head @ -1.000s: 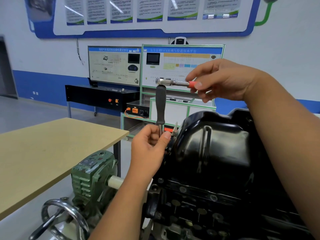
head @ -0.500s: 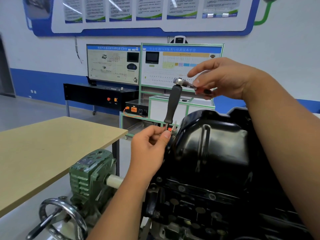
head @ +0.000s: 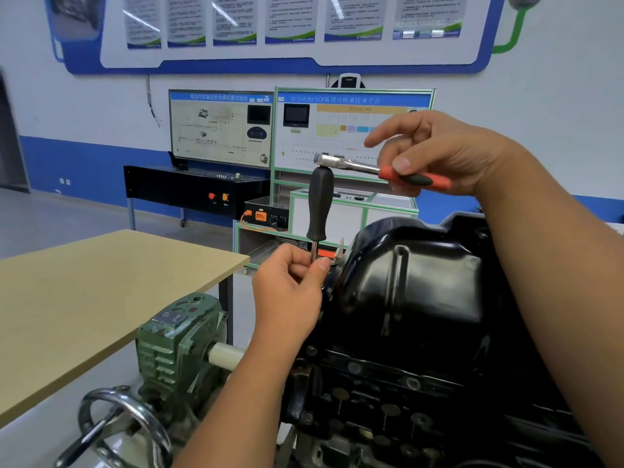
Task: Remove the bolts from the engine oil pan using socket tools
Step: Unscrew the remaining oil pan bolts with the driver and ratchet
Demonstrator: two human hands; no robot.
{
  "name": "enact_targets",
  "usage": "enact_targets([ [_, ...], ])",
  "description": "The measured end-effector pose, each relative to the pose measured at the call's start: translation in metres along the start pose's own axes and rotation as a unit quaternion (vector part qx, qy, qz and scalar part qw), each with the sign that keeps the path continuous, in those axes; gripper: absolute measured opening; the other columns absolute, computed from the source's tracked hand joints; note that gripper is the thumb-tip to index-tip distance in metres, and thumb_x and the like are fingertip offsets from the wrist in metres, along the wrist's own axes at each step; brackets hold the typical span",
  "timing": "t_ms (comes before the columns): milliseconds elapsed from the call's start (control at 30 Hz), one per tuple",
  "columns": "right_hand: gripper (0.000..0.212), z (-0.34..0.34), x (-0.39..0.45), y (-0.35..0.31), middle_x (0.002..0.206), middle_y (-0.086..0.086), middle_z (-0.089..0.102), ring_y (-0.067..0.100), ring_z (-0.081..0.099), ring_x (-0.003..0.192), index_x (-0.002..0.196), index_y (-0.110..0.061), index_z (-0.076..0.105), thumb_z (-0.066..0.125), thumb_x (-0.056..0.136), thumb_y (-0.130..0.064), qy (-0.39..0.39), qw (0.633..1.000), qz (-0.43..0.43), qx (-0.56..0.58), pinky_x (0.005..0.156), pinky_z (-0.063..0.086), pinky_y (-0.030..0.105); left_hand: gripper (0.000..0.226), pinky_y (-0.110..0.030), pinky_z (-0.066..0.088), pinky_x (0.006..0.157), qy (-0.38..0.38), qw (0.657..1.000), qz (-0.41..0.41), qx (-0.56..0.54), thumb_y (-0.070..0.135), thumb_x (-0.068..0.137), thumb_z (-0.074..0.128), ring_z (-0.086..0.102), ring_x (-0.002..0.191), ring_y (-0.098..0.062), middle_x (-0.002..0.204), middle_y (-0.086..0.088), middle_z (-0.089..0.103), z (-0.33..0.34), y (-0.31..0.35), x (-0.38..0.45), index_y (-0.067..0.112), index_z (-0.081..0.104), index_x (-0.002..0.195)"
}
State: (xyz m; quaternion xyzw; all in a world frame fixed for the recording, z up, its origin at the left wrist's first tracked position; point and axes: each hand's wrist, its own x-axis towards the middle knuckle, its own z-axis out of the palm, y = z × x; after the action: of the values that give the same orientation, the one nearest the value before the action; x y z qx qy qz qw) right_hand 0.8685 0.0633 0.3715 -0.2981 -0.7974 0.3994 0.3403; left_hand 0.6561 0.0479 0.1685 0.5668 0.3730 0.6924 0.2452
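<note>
Desk [head: 101, 298] of tan board at left; green cast gearbox [head: 175, 342] with chrome handwheel [head: 125, 423] below it. Left hand [head: 290, 292] pinches the steel shaft beneath the upright black-handled extension driver [head: 319, 204], its fingers curled, just beside the glossy black engine oil pan [head: 422, 292] at centre right. Right hand [head: 449, 157] grips the red-handled chrome ratchet [head: 378, 170] seated on the driver's top.

A single head-worn camera looked forward and slightly down, close over a black oil pan [head: 422, 292], facing a wall [head: 557, 96].
</note>
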Motion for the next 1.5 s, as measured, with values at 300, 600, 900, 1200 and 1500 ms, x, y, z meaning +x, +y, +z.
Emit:
enact_targets([
  [300,0.042,0.0,0.004,0.004,0.094,0.02,0.073,0.029,0.07,0.078,0.107,-0.013,0.075,0.075,0.07,0.007,0.124,0.989,0.026,-0.08,0.077,0.055,0.045,0.02,-0.051,0.059,0.067,-0.027,0.997,-0.014,-0.076,0.001,0.091,0.072,0.064,0.064,-0.028,0.068,-0.015,0.058,0.0,0.002,-0.003,0.008,0.056,0.08],
  [600,0.038,0.001,0.006,0.006,0.092,0.015,0.073,0.033,0.07,0.082,0.107,-0.016,0.076,0.078,0.074,0.001,0.102,0.99,0.035,-0.093,0.076,0.059,0.044,0.019,-0.044,0.056,0.067,-0.032,0.995,-0.017,-0.09,0.008,0.093,0.072,0.057,0.062,-0.026,0.065,0.003,0.054,-0.002,0.004,-0.004,0.022,0.064,0.083],
  [900,0.059,0.001,0.003,0.004,0.085,0.013,0.071,0.028,0.07,0.072,0.116,-0.015,0.073,0.093,0.061,-0.015,-0.009,0.999,0.048,-0.024,0.069,0.06,0.039,0.02,-0.027,0.052,0.064,-0.036,0.997,-0.021,-0.061,0.009,0.092,0.073,0.054,0.059,-0.002,0.057,0.016,0.057,0.001,0.003,-0.001,0.028,0.074,0.085],
  [1200,0.069,0.001,-0.002,0.0,0.101,0.02,0.071,0.025,0.063,0.064,0.126,-0.012,0.067,0.087,0.06,-0.006,-0.065,0.997,0.048,-0.01,0.056,0.053,0.033,0.025,-0.018,0.044,0.058,-0.029,0.999,0.0,-0.044,0.01,0.092,0.072,0.045,0.054,-0.003,0.054,0.015,0.05,0.002,-0.004,0.0,0.02,0.06,0.073],
  [1500,0.031,0.006,0.002,0.001,0.08,0.002,0.074,0.018,0.066,0.063,0.106,-0.015,0.073,0.075,0.081,0.003,0.158,0.98,0.073,-0.095,0.053,0.05,0.027,0.019,-0.046,0.049,0.062,-0.048,0.989,-0.059,-0.125,0.014,0.097,0.069,0.045,0.065,-0.019,0.065,0.001,0.045,-0.003,-0.008,0.001,0.013,0.06,0.08],
])
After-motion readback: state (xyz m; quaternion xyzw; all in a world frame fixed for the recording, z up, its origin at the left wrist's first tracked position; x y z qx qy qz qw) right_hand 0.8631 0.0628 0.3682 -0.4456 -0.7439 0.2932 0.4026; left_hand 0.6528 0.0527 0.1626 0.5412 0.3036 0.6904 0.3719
